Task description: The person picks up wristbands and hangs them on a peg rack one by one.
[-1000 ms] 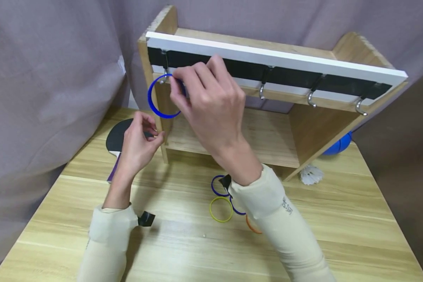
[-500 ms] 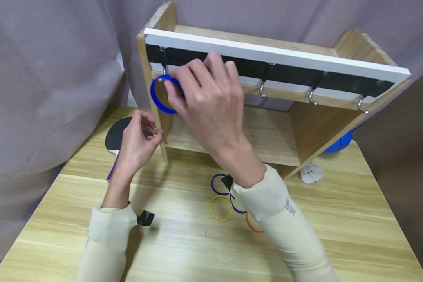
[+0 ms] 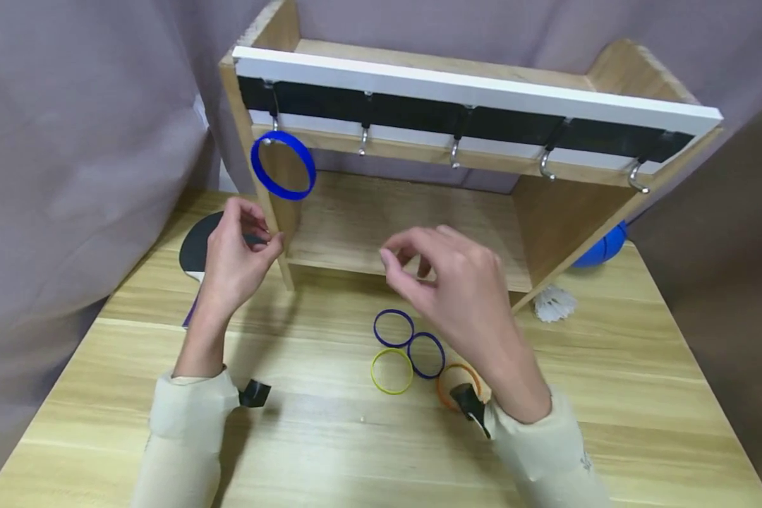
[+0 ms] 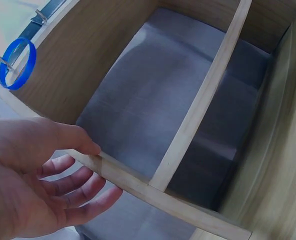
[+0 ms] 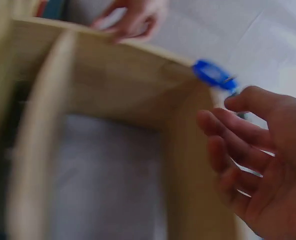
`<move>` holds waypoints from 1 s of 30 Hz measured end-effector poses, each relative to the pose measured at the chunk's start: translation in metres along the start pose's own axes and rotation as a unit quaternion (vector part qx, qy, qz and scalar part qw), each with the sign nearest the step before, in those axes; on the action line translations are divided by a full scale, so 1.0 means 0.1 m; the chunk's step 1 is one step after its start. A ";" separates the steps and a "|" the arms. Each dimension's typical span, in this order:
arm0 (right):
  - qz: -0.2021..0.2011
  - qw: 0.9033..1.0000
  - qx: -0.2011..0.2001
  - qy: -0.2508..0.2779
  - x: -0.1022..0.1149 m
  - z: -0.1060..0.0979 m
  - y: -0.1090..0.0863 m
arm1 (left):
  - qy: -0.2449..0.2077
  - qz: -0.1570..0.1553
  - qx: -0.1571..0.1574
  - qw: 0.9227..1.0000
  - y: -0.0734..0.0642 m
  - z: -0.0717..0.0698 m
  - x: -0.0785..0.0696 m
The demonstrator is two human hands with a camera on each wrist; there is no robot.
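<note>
A blue ring [image 3: 311, 173] hangs on the leftmost hook of the white-and-black hook rail [image 3: 413, 116], fixed across the front of a wooden shelf unit [image 3: 368, 212]. My left hand [image 3: 235, 264] grips the front edge of the unit's left side panel; in the left wrist view the thumb lies inside the panel edge [image 4: 123, 177] and the fingers outside. My right hand [image 3: 463, 282] is in the air before the lower shelf, fingers loosely bent and holding nothing. Below it on the table lie two dark blue rings [image 3: 375, 329], a yellow ring [image 3: 372, 372] and an orange ring [image 3: 458, 365].
Several bare metal hooks [image 3: 455, 154] project along the rail to the right of the ring. A table tennis paddle [image 3: 197, 243] lies left of the unit, behind my left hand. Right of the unit are a white shuttlecock [image 3: 554, 303] and a blue ball [image 3: 600, 250].
My right hand has let go of the blue ring, now hanging on the leftmost hook, and has drawn back down and right. My left hand keeps its hold on the side panel.
</note>
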State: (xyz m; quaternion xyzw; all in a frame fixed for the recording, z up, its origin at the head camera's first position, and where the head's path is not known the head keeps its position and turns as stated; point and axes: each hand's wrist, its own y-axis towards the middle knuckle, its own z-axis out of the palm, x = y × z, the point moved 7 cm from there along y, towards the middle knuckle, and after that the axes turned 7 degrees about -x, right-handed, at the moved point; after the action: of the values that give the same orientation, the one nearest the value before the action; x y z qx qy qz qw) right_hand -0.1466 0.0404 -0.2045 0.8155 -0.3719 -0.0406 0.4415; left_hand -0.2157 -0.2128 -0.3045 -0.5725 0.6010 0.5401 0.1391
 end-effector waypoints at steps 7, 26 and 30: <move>0.144 0.975 0.160 -0.053 -0.76 0.58 -0.74 | -0.001 -0.006 -0.006 1.000 -0.02 -0.04 0.05; 0.241 0.938 0.246 -0.042 -1.43 1.14 -1.33 | -0.006 -0.003 -0.002 1.000 0.00 0.01 0.02; 0.239 0.938 0.248 -0.033 -1.43 1.16 -1.34 | -0.004 -0.004 -0.004 1.000 0.00 0.02 0.02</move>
State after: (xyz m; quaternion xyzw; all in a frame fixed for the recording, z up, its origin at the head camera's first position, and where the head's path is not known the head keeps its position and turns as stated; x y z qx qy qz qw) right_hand -0.2186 0.0965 -0.4130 0.7845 -0.5685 0.1320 0.2097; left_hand -0.2173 -0.2126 -0.3067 -0.5735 0.5958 0.5442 0.1417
